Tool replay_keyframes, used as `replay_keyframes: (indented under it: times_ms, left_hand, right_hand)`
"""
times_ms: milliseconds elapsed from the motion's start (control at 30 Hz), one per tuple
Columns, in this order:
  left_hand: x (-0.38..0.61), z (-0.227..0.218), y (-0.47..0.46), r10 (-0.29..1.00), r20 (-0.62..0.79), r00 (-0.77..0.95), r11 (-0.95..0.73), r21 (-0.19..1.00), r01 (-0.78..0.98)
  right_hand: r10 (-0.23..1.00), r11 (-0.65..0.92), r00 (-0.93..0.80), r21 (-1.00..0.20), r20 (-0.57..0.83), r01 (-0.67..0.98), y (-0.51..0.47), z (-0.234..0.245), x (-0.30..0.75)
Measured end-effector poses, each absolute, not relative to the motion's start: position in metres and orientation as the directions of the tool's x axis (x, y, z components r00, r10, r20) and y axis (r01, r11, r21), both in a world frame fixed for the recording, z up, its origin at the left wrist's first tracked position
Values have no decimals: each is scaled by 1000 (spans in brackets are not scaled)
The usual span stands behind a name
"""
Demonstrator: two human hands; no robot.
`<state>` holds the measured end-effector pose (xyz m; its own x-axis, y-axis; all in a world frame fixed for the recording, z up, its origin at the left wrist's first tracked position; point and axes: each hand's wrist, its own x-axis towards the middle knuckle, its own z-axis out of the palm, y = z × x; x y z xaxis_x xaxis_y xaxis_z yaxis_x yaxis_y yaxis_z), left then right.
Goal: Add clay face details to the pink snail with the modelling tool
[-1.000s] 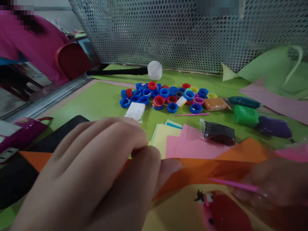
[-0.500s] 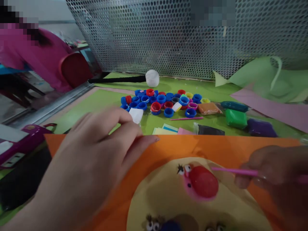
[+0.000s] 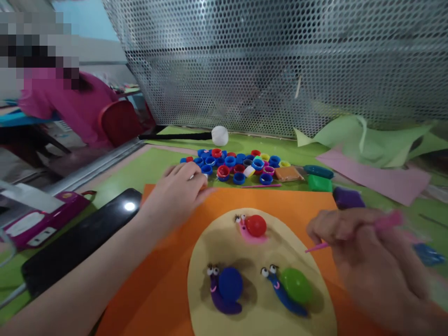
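Observation:
My left hand [image 3: 177, 193] reaches over the top edge of an orange sheet [image 3: 164, 261], its fingers curled over a small white packet [image 3: 205, 177] that they mostly hide. My right hand [image 3: 371, 252] grips a pink clay modelling tool [image 3: 318, 247], thin tip pointing left above the sheet. A pale yellow paper oval [image 3: 255, 261] lies on the orange sheet. Three clay snails with googly eyes are on it: a pink snail with red shell [image 3: 256, 226] at the top, a purple snail with blue shell [image 3: 230, 283] lower left, a blue snail with green shell [image 3: 297, 283] lower right.
Several bottle caps [image 3: 230, 161] cluster behind the sheet, with a pink stick [image 3: 261, 186] before them. Clay packs in orange [image 3: 289, 174], green [image 3: 319, 183] and purple [image 3: 349, 198] lie right. A phone [image 3: 84, 238] and purple device [image 3: 49, 217] lie left. A person [image 3: 77, 102] sits far left.
The view has pulled back, bringing all three snails into sight. My left hand has gone to the white packet. The pink tool's tip has moved away from the red-shelled snail.

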<state>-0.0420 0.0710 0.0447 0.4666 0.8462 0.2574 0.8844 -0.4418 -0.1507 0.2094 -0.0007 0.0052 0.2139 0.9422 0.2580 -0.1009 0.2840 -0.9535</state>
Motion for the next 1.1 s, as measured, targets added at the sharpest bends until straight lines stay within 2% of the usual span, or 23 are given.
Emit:
replay_keyframes:
  times_ms: [100,167,300,533,633,833,967,1100]
  left_hand:
    - [-39,40,67,863,181,473,-462,-102,881]
    - [-36,35,60,851,71,520,-517,-56,854]
    - [-34,24,49,805,-160,571,-571,51,819]
    - [-31,36,32,744,-435,508,-513,116,850]
    - [-29,42,25,700,-472,536,-543,136,829]
    - [-33,44,17,679,-419,603,-606,144,782]
    - [-37,49,13,711,-384,589,-593,122,796]
    - [-36,54,10,662,-460,592,-589,169,790]
  right_hand:
    - [967,219,166,-964,194,-151,8,-6,209]
    - [987,131,111,-980,115,-151,16,-16,211]
    - [998,-45,-50,-997,-42,-64,29,-31,212]
    - [964,-222,-130,-970,-234,103,27,-20,215]
    - [926,-303,-177,-936,-334,179,21,-6,213]
    - [846,-429,-206,-857,-492,284,9,-6,198]
    - [847,-451,-171,-851,-503,268,4,-9,196]
    - [861,-441,-155,-862,-485,250,3,-6,198]
